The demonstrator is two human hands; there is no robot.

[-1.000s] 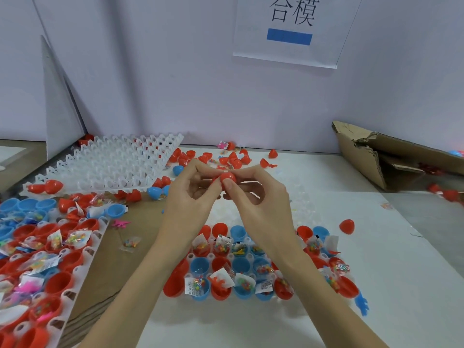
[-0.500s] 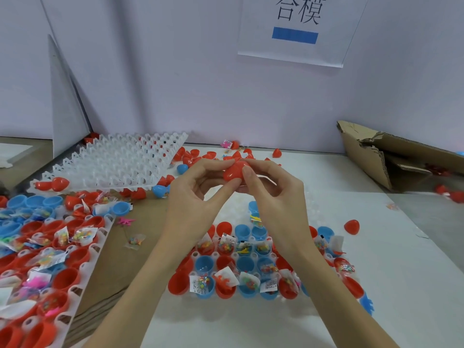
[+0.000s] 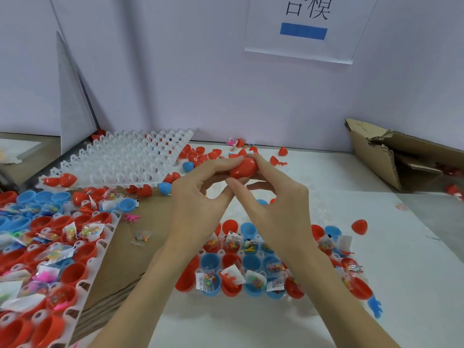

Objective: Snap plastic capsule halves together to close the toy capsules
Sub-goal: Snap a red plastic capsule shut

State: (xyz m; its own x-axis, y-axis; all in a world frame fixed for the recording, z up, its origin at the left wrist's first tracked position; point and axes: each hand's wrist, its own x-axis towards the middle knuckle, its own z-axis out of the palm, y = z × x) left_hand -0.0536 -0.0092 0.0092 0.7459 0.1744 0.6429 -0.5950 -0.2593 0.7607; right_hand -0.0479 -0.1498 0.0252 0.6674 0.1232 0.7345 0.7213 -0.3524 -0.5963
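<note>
Upper centre of frame, left hand (image 3: 200, 197) and right hand (image 3: 281, 204) both pinch the red capsule (image 3: 244, 168) between thumbs and fingertips above the filled tray (image 3: 221, 252), long axis tilted up-right, so squeezing probably runs along it.

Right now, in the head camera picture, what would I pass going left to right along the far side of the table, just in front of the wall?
Leaning white board → empty white tray → red capsule held up between the left hand and right hand → torn cardboard box.
</note>
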